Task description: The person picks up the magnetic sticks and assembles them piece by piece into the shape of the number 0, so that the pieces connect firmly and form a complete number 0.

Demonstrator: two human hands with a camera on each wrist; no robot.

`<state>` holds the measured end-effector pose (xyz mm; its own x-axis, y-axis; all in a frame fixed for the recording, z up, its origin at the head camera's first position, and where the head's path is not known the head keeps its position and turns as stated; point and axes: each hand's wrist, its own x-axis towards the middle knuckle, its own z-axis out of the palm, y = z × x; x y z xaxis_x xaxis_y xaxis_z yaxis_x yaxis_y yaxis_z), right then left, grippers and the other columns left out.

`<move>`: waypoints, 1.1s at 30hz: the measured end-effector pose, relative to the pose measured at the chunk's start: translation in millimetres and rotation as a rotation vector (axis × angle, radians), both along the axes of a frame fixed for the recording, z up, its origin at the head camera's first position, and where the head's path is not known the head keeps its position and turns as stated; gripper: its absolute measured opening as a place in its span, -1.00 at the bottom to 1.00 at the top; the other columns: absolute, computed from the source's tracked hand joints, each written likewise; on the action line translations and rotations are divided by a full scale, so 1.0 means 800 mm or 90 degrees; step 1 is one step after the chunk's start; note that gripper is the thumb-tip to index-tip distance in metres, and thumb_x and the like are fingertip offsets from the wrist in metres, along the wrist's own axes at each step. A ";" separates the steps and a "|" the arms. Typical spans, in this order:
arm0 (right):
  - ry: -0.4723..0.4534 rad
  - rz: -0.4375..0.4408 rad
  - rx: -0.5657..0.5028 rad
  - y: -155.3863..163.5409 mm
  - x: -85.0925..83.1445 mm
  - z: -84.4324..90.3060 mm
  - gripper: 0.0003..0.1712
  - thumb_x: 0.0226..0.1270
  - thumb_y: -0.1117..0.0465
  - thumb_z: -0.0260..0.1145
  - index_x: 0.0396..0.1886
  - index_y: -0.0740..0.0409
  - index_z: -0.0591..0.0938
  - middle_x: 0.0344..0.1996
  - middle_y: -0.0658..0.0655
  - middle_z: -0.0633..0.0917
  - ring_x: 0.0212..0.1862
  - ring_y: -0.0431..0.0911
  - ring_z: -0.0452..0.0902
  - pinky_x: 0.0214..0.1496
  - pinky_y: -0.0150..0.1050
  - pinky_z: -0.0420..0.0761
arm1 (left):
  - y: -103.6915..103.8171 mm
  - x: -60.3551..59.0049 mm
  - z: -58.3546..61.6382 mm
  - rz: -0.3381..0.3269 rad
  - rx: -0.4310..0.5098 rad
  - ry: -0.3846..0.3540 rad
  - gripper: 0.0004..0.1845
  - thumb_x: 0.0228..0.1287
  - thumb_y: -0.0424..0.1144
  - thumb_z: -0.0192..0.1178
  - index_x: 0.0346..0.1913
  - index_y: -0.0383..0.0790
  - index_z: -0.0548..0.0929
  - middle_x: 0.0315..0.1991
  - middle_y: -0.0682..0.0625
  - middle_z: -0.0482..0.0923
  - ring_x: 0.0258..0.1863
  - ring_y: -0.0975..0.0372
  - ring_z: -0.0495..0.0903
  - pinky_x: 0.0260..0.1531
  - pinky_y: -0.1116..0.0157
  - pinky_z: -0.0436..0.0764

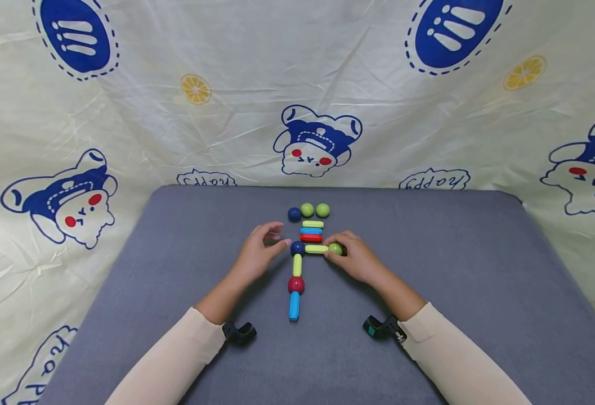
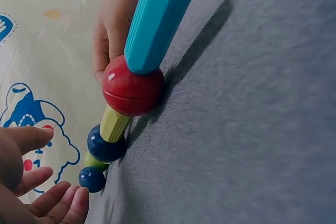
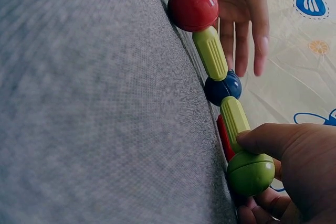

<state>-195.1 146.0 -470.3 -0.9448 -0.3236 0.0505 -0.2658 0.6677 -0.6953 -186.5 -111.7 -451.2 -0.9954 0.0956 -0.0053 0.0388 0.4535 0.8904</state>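
On the grey felt-like mat (image 1: 429, 292) lies a chain of smooth plastic pieces: a ribbed blue rod (image 1: 294, 306), a glossy red ball (image 1: 296, 284), a yellow-green rod (image 1: 297, 264) and a dark blue ball (image 1: 297, 248), from which a second yellow-green rod (image 1: 316, 248) branches off towards the right. The right hand (image 1: 358, 260) pinches a green ball (image 1: 335, 248) against that rod's end, thumb curled over it. The left hand (image 1: 256, 253) hovers just beside the dark blue ball, fingers loosely spread, holding nothing. Spare rods (image 1: 311, 230) and three loose balls (image 1: 307, 210) lie beyond. A creased printed cloth (image 1: 175, 124) hangs behind.
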 end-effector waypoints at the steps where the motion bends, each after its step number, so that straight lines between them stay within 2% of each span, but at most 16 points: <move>1: 0.000 -0.001 -0.001 0.000 0.000 0.000 -0.76 0.38 0.16 0.37 0.00 0.06 0.70 0.01 0.20 0.62 0.02 0.06 0.49 0.08 -0.08 0.44 | 0.002 -0.003 0.000 0.000 0.000 0.001 -0.44 0.32 -0.10 0.37 0.32 -0.17 0.54 0.18 -0.08 0.54 0.19 0.07 0.58 0.09 0.06 0.64; 7: 0.007 0.000 0.008 0.000 0.000 -0.002 -0.76 0.39 0.14 0.37 0.00 0.04 0.70 0.02 0.19 0.63 0.03 0.05 0.51 0.11 -0.04 0.47 | 0.009 -0.024 0.001 0.001 -0.003 0.003 -0.43 0.34 -0.11 0.36 0.35 -0.20 0.52 0.23 -0.12 0.51 0.23 0.01 0.53 0.14 0.02 0.61; 13: 0.004 -0.004 0.006 0.001 -0.001 -0.003 -0.76 0.39 0.14 0.37 0.01 0.04 0.70 0.01 0.19 0.63 0.02 0.04 0.50 0.09 -0.06 0.46 | 0.010 -0.048 0.005 -0.004 -0.023 0.005 -0.45 0.35 -0.11 0.34 0.34 -0.19 0.52 0.23 -0.15 0.50 0.22 0.01 0.53 0.10 0.05 0.64; 21: 0.003 -0.006 0.007 0.002 0.000 -0.001 -0.78 0.39 0.14 0.38 -0.01 0.03 0.70 0.02 0.19 0.63 0.03 0.05 0.50 0.11 -0.04 0.47 | 0.013 -0.077 0.003 0.009 -0.022 -0.010 -0.41 0.35 -0.12 0.34 0.37 -0.22 0.49 0.27 -0.17 0.49 0.24 0.01 0.52 0.12 0.07 0.63; 26: 0.002 -0.007 0.010 0.002 0.000 -0.001 -0.77 0.39 0.13 0.38 0.00 0.02 0.70 0.02 0.18 0.63 0.02 0.04 0.50 0.11 -0.05 0.47 | 0.015 -0.087 0.001 0.009 -0.008 -0.031 -0.40 0.32 -0.14 0.36 0.38 -0.19 0.49 0.30 -0.16 0.49 0.27 0.00 0.50 0.19 0.03 0.60; 33: 0.010 -0.003 0.008 0.002 -0.001 -0.002 -0.77 0.38 0.13 0.39 -0.01 0.03 0.70 0.01 0.18 0.63 0.00 0.04 0.51 0.10 -0.05 0.48 | 0.023 -0.094 -0.003 -0.001 -0.029 -0.054 -0.39 0.35 -0.14 0.34 0.42 -0.14 0.46 0.35 -0.17 0.47 0.29 -0.01 0.51 0.23 0.05 0.59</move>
<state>-195.9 147.9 -472.1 -0.9455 -0.3197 0.0619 -0.2737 0.6774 -0.6828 -262.0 -93.3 -453.5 -0.9911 0.0943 -0.0941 -0.0354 0.4941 0.8687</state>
